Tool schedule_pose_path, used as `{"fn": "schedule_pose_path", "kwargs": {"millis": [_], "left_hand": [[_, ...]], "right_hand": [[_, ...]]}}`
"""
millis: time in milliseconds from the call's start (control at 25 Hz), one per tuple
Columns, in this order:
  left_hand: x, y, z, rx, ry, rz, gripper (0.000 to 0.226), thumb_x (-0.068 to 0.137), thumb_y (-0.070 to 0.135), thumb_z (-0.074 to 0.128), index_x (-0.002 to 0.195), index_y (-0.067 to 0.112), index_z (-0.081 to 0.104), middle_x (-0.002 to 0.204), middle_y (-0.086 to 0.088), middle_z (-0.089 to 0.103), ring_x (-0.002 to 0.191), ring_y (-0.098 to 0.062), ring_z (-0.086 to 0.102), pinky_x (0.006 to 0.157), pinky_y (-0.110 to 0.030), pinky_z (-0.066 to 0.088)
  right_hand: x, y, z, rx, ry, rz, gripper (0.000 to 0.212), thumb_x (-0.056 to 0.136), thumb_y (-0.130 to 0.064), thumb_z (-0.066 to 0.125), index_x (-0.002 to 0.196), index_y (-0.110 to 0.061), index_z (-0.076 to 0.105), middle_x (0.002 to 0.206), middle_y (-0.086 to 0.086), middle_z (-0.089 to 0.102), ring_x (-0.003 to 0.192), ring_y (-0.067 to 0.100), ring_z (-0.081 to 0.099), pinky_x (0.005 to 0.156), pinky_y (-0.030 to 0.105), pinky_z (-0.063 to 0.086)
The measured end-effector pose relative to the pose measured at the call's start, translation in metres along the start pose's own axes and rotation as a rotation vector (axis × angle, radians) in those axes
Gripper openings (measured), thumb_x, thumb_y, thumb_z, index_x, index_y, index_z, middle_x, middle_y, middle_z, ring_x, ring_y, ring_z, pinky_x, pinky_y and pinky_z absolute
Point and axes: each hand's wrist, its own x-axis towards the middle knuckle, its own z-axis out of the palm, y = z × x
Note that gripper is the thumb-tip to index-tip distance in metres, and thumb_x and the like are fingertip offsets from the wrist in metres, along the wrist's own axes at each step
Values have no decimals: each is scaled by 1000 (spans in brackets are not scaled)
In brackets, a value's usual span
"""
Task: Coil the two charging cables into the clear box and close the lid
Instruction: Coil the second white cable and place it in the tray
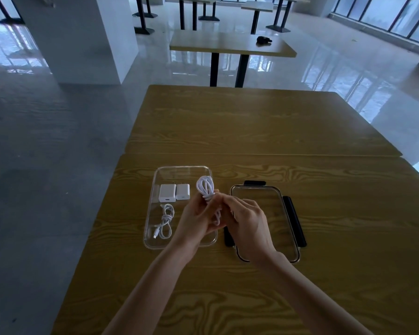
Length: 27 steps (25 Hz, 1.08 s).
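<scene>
— Your forearms come in from the bottom edge, bare, over the wood-grain desk (300,131). What do you make of the desk itself?

— You have two desk tops pushed together, with the seam running across just beyond the things you work with.

— And the biggest thing on it?

— Your clear box (155,206) lies left of centre, open, its long side running away from you. Just right of it, your lid (259,209) lies flat on the desk, clear with black latches on its far, right and left edges.

— Your hands?

— Your left hand (194,223) and your right hand (244,226) meet above the right half of the box, fingers closed on the second charging cable (205,187). You hold it as a white bundle: loops stand up past your fingertips, and a turn is wrapped around its waist. The rest runs down between your palms, mostly hidden.

— The other cable?

— Your first charging cable (166,222) already lies in the near left part of the box, coiled and wrapped at its middle, a plug end pointing toward you.

— Anything smaller?

— You have two white plug adapters in the far left of the box, the larger adapter (167,192) and the smaller adapter (183,191) side by side, just beyond the coiled cable.
</scene>
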Motion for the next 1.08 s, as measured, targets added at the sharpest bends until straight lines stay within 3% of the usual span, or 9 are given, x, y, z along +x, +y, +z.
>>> {"fn": "schedule_pose_path", "kwargs": {"millis": [160, 240, 440, 560, 640, 760, 920, 1080], "left_hand": [[1, -2, -6, -85, 21, -64, 14, 84, 23, 52, 97, 16, 55, 87, -3, 61, 73, -10, 64, 67, -28, 57], [1, -4, -10, -191, -5, -124, 15, 84, 19, 52, 98, 12, 54, 90, -6, 60, 79, -14, 62, 70, -29, 57], [2, -11, -24, -236, -25, -180, 23, 83, 21, 51, 100, 6, 53, 90, -9, 61, 76, -13, 64, 70, -26, 56], [5, -17, -30, -191, 12, -219, 30, 83, 23, 51, 106, 4, 52, 97, -12, 62, 84, -19, 64, 75, -31, 56], [8, -17, -36, -112, 27, -235, 35, 82, 28, 51, 106, 4, 52, 97, -13, 61, 88, -21, 64, 78, -33, 55], [15, -10, -48, -16, -42, -301, 42, 81, 38, 46, 104, 3, 51, 87, -11, 57, 81, -20, 58, 81, -33, 52], [23, 0, -64, -204, -90, -398, 38, 80, 23, 44, 112, 3, 48, 88, -12, 55, 77, -18, 53, 72, -29, 46], [31, -2, -74, -95, -31, -387, 31, 90, 3, 33, 117, 7, 48, 100, -13, 55, 86, -19, 55, 72, -28, 48]], "right_hand": [[0, 4, 4, 230, -46, 190, 22, 82, -13, 63, 104, -15, 67, 93, -11, 68, 78, -12, 61, 65, 8, 52], [1, 4, 6, 328, -97, 330, 19, 81, -13, 64, 99, -19, 69, 91, -15, 64, 77, -12, 61, 65, 4, 48], [3, 7, 16, 527, -209, 539, 12, 80, -19, 64, 78, -30, 60, 93, -4, 62, 87, 4, 60, 69, 11, 50], [3, 7, 25, 528, -291, 532, 11, 84, -20, 60, 80, -30, 57, 100, 5, 62, 91, 10, 60, 74, 16, 52], [6, 9, 31, 548, -330, 544, 5, 84, -20, 60, 87, -24, 60, 99, 3, 64, 91, 12, 63, 77, 21, 53], [13, 13, 38, 591, -402, 583, 15, 83, -20, 61, 97, -14, 62, 91, -2, 67, 88, 12, 65, 79, 22, 54], [21, 19, 48, 654, -436, 686, 11, 84, -19, 59, 93, -15, 64, 87, -3, 67, 85, 15, 65, 82, 30, 53], [31, 22, 61, 724, -469, 780, 8, 85, -19, 58, 91, -18, 63, 83, -1, 69, 74, 9, 66, 74, 25, 55]]}}
